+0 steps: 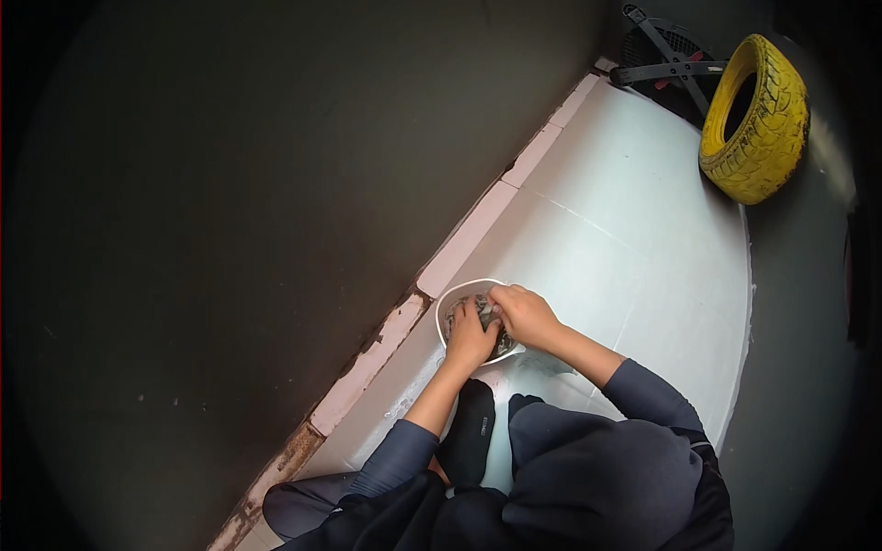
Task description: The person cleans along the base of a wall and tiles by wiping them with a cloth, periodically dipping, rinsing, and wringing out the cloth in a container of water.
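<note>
A white bowl (pixel 442 317) stands on the pale floor, in front of my crouching legs. Inside it lies a dark bundle with whitish patches (pixel 481 307), which looks like wet cloth; its exact shape is hidden by my fingers. My left hand (pixel 470 340) reaches over the near side of the bowl, its fingers bent down round the bundle. From the right, my right hand (pixel 524 315) comes over the rim with fingers curled, gripping the bundle's right side. Both hands are close together within the bowl's opening.
A tiled ledge (pixel 469 230) with chipped, worn edges runs diagonally on the left, beside a dark wall or surface. Water wets the light floor (pixel 588 220) around the bowl. A yellow-painted tyre (pixel 776 124) and a black folded frame (pixel 675 69) stand at the upper right.
</note>
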A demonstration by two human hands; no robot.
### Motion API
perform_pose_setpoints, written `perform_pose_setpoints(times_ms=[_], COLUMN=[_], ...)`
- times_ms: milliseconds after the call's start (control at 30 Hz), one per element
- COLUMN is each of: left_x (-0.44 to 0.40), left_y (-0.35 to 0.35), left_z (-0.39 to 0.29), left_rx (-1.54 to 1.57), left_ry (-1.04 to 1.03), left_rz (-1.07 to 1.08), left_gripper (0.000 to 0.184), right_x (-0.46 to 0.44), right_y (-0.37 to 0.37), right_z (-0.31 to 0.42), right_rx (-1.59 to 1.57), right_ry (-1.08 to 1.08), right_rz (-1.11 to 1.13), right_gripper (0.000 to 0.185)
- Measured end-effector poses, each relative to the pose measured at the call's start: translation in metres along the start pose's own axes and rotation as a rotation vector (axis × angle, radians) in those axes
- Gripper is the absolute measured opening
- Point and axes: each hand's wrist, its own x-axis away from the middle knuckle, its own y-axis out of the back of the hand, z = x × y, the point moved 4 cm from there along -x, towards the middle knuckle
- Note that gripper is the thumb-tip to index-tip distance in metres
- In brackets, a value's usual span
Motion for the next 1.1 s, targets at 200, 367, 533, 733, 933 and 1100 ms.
perform_pose_setpoints(times_ms=[200,367,533,733,933,1100], left_x=[0.003,0.005,0.010,0.004,0.008,0.003], left_y=[0.002,0.001,0.008,0.010,0.021,0.016], left_z=[0.001,-0.001,-0.008,-0.002,0.001,0.013], left_rx=[-0.022,-0.081,0.011,0.192,0.402,0.464], left_ry=[-0.043,-0.028,-0.090,-0.065,-0.055,-0.003], left_rz=[0.200,0.191,0.043,0.038,-0.240,-0.241], left_gripper=[0.020,0.025,0.044,0.040,0.037,0.041], right_x=[0.005,0.002,-0.007,-0.012,-0.011,-0.008], right_y=[-0.024,-0.017,0.012,0.034,0.037,0.028], right_z=[0.001,-0.001,-0.006,0.000,-0.005,-0.016], right_rx=[0.293,0.325,-0.183,-0.430,-0.331,-0.431], right_ry=[0.187,0.141,0.039,-0.168,-0.071,-0.312], right_rz=[0.119,0.203,0.109,0.075,-0.099,-0.065], right_gripper=[0.017,0.015,0.015,0.017,0.019,0.020])
